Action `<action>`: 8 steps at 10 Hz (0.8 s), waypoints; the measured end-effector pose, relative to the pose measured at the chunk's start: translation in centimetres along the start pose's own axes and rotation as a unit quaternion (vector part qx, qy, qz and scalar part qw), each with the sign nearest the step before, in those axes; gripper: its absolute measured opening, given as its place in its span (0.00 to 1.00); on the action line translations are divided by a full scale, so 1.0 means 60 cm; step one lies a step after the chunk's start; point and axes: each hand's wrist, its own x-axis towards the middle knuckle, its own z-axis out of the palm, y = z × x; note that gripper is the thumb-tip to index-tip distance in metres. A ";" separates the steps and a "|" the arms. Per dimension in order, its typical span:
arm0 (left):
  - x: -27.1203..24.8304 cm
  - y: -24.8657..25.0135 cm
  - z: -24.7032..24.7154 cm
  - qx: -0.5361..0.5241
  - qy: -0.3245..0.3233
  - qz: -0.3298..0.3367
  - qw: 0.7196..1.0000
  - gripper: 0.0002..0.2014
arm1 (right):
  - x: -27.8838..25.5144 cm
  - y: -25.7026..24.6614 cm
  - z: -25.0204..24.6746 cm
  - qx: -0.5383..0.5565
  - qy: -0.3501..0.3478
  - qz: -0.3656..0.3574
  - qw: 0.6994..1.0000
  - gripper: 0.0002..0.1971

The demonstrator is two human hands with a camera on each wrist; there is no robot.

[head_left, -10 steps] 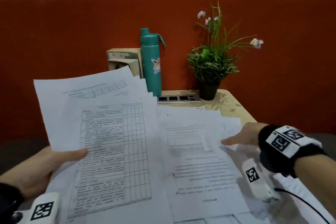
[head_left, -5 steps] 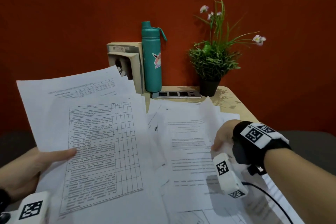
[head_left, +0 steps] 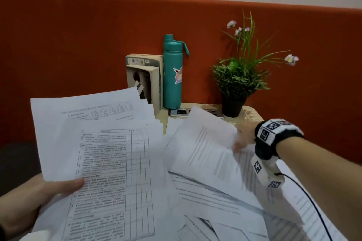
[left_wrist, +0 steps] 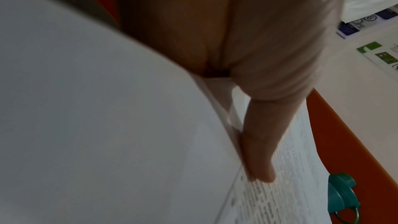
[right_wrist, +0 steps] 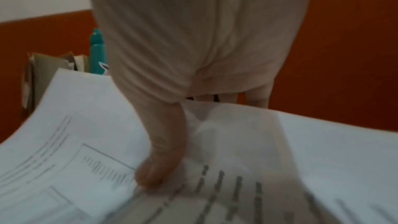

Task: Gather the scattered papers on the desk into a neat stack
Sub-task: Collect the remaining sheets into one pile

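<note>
Left hand (head_left: 29, 201): thumb clamps the fanned bundle (head_left: 101, 152), raised off the desk (head_left: 252, 112) — hold it level.
Right hand (head_left: 243, 140): pinches a lifted sheet (head_left: 201, 143) above loose papers (head_left: 225, 207); best slid squarely onto the bundle.
Wrist views: only these show thumbs pressing paper — head view alone shows the spread.

This looks like an office workstation. An orange fabric partition (head_left: 78, 55) backs a small counter (head_left: 252, 112) with a built-in power socket strip (head_left: 183, 112) at its far edge. Printed forms (head_left: 109, 162), a teal water bottle (head_left: 172, 76) and a potted plant (head_left: 237, 82) sit there.
</note>
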 end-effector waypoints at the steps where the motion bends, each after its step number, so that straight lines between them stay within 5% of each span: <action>1: 0.037 -0.027 -0.056 0.008 -0.005 -0.007 1.000 0.39 | 0.014 -0.001 0.010 -0.039 -0.017 -0.002 0.999 0.27; 2: 0.032 -0.035 -0.053 0.076 0.005 -0.001 0.997 0.42 | 0.006 0.002 -0.004 0.023 -0.038 0.010 0.999 0.39; 4: 0.025 -0.034 -0.040 0.108 0.063 0.019 0.992 0.46 | 0.014 0.009 -0.017 0.002 -0.055 -0.012 0.998 0.43; 7: -0.017 0.011 -0.004 0.117 0.075 0.058 0.989 0.36 | -0.036 0.006 -0.041 0.092 0.002 -0.041 0.995 0.23; 8: -0.046 0.039 0.023 0.066 0.057 0.089 0.992 0.33 | -0.061 0.020 -0.071 0.221 0.039 -0.028 0.974 0.17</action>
